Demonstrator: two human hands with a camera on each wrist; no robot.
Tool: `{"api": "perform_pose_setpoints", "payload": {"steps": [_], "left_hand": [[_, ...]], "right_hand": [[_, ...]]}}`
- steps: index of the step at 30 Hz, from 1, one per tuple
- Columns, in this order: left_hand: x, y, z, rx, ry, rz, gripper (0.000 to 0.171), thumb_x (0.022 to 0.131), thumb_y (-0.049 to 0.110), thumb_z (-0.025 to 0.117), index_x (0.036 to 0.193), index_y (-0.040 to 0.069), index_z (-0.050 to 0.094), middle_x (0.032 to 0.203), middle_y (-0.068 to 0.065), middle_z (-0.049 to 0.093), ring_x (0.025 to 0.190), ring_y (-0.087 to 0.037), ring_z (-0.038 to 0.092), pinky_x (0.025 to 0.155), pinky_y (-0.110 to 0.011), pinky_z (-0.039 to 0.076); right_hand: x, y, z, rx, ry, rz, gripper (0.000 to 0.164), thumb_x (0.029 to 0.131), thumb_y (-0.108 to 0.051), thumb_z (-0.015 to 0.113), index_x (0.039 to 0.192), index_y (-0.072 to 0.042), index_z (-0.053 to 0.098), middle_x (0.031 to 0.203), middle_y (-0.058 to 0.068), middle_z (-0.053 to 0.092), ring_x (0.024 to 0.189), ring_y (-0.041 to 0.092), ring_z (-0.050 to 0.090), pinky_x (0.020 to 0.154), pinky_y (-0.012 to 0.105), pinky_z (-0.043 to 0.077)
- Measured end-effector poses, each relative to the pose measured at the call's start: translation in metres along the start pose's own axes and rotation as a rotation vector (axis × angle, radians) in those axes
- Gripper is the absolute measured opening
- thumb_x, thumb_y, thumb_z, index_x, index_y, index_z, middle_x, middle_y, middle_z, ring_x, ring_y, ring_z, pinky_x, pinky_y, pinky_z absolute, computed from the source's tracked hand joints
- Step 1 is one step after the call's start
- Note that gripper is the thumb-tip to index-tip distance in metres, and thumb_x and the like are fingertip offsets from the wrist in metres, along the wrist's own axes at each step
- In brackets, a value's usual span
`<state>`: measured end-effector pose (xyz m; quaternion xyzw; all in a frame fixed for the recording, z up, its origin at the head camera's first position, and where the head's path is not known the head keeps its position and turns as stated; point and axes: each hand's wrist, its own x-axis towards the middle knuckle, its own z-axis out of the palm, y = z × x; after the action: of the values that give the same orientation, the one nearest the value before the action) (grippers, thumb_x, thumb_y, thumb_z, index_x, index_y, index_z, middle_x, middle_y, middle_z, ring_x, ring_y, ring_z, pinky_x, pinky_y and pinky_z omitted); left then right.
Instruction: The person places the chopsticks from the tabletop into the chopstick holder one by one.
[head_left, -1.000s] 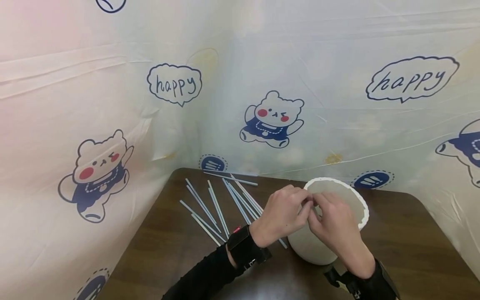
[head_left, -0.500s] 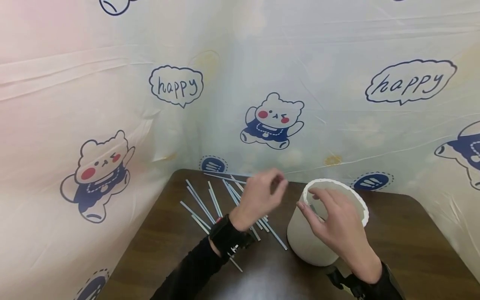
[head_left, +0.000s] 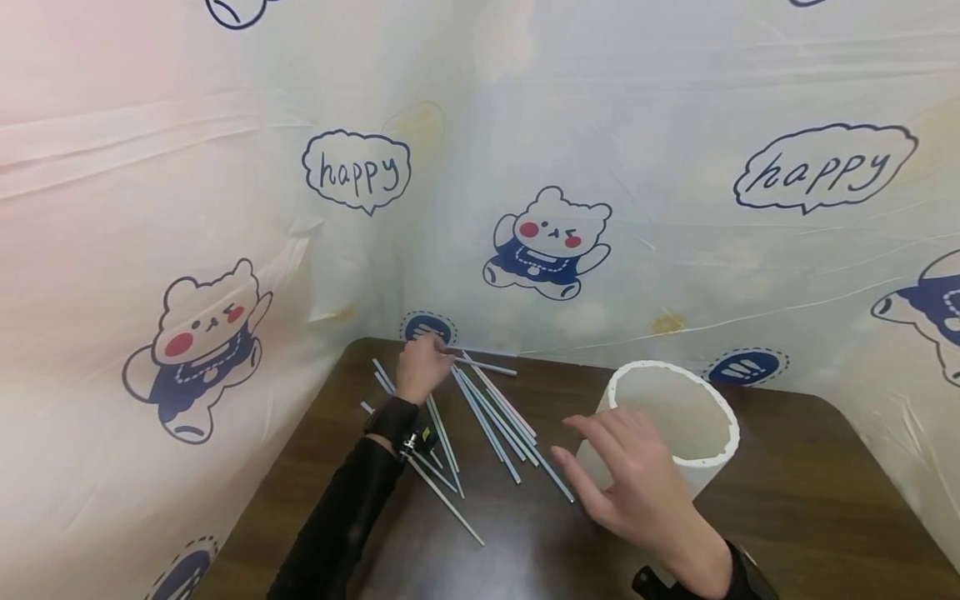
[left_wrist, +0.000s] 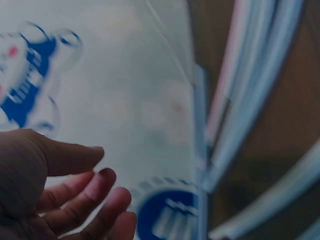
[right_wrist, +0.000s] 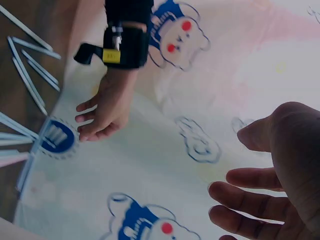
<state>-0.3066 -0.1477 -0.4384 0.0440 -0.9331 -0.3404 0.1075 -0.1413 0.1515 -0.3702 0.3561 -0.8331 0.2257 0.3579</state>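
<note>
My left hand (head_left: pixel 423 367) reaches to the far left of the table, over the back ends of several thin, straw-like sticks (head_left: pixel 495 408). In the left wrist view its fingers (left_wrist: pixel 102 186) are loosely bent with nothing between them, and pale blue and pink sticks (left_wrist: pixel 245 90) lie beyond. My right hand (head_left: pixel 637 483) hovers in front of a pale round bin (head_left: pixel 712 468), its thumb and fingers spread and empty. This hand hides part of the bin's front wall. The bin stands upright with a rough white rim, and its visible inside wall is bare.
The sticks lie fanned out in loose groups on the brown wooden table (head_left: pixel 817 500). A couple of sticks (head_left: pixel 487 367) run along the back edge. A printed curtain (head_left: pixel 675 250) with bears hangs close behind and at the left.
Both hands were together over the bin's rim. The left has since swung left and away to the back sticks, while the right has drawn back toward the front with fingers spread.
</note>
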Motion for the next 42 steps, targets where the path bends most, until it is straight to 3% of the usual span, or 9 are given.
{"api": "perform_pose_setpoints", "payload": {"steps": [6,11,14,22,27,30,35,38,42], "left_hand": [[0.006,-0.045,0.014,0.075,-0.022,-0.17,0.035,0.094,0.014,0.073,0.069,0.007,0.049,0.066,-0.005,0.048,0.061,-0.023,0.047,0.056,-0.036,0.034],[0.003,-0.071,0.024,0.096,-0.063,-0.249,0.026,0.094,0.016,0.075,0.109,-0.003,0.067,0.107,-0.025,0.072,0.101,-0.045,0.068,0.082,-0.055,0.056],[0.004,-0.075,0.026,0.073,-0.078,-0.29,0.038,0.094,0.015,0.074,0.126,-0.004,0.065,0.125,-0.028,0.069,0.116,-0.049,0.066,0.095,-0.06,0.055],[0.01,-0.066,0.032,0.147,-0.089,-0.381,0.016,0.091,0.013,0.067,0.083,0.002,0.059,0.103,-0.026,0.071,0.093,-0.042,0.068,0.072,-0.05,0.054],[0.006,-0.061,0.032,0.155,-0.099,-0.374,0.011,0.091,0.008,0.064,0.085,-0.001,0.062,0.109,-0.03,0.072,0.098,-0.047,0.07,0.08,-0.055,0.058],[0.004,-0.062,0.03,0.138,-0.103,-0.332,0.017,0.09,0.009,0.064,0.075,0.002,0.058,0.089,-0.023,0.071,0.083,-0.04,0.07,0.074,-0.05,0.057],[0.022,-0.101,0.051,0.069,-0.082,-0.259,0.018,0.086,0.014,0.065,0.072,0.003,0.064,0.062,-0.012,0.067,0.048,-0.024,0.065,0.062,-0.042,0.057],[0.035,-0.127,0.067,0.023,-0.063,-0.232,0.018,0.086,0.017,0.064,0.076,0.002,0.066,0.059,-0.01,0.067,0.04,-0.018,0.063,0.074,-0.047,0.062],[0.038,-0.132,0.066,-0.048,-0.018,-0.21,0.023,0.086,0.015,0.061,0.066,0.005,0.062,0.054,-0.01,0.066,0.037,-0.018,0.064,0.102,-0.058,0.056]], "right_hand": [[-0.01,-0.005,0.012,-0.047,-0.096,-0.012,0.027,0.1,-0.037,0.068,0.109,-0.013,0.074,0.093,-0.004,0.073,0.086,0.014,0.063,0.078,0.035,0.051],[-0.016,-0.006,0.017,-0.08,-0.112,-0.037,0.02,0.095,-0.032,0.073,0.105,-0.014,0.074,0.088,-0.005,0.072,0.081,0.013,0.062,0.074,0.032,0.05],[-0.02,-0.008,0.02,-0.079,-0.117,-0.058,0.018,0.096,-0.03,0.071,0.103,-0.014,0.074,0.086,-0.006,0.071,0.08,0.013,0.061,0.073,0.031,0.048],[-0.032,-0.013,0.034,-0.071,-0.176,-0.121,0.017,0.098,-0.032,0.068,0.102,-0.016,0.072,0.087,-0.008,0.067,0.079,0.01,0.057,0.069,0.027,0.048],[-0.04,-0.012,0.042,-0.065,-0.194,-0.15,0.016,0.092,-0.029,0.074,0.102,-0.017,0.072,0.087,-0.009,0.066,0.078,0.008,0.055,0.067,0.025,0.046],[-0.044,-0.012,0.044,-0.062,-0.218,-0.137,0.019,0.087,-0.026,0.079,0.102,-0.017,0.072,0.088,-0.009,0.066,0.079,0.008,0.054,0.067,0.024,0.046],[-0.045,-0.011,0.044,-0.067,-0.245,-0.137,0.02,0.085,-0.023,0.081,0.101,-0.017,0.072,0.088,-0.009,0.065,0.08,0.008,0.054,0.067,0.024,0.047],[-0.044,-0.009,0.042,-0.07,-0.242,-0.13,0.021,0.083,-0.022,0.082,0.1,-0.017,0.071,0.088,-0.009,0.064,0.08,0.008,0.055,0.066,0.024,0.048],[-0.042,-0.008,0.04,-0.07,-0.233,-0.115,0.024,0.079,-0.021,0.085,0.099,-0.017,0.071,0.088,-0.009,0.064,0.081,0.008,0.056,0.067,0.025,0.05]]}}
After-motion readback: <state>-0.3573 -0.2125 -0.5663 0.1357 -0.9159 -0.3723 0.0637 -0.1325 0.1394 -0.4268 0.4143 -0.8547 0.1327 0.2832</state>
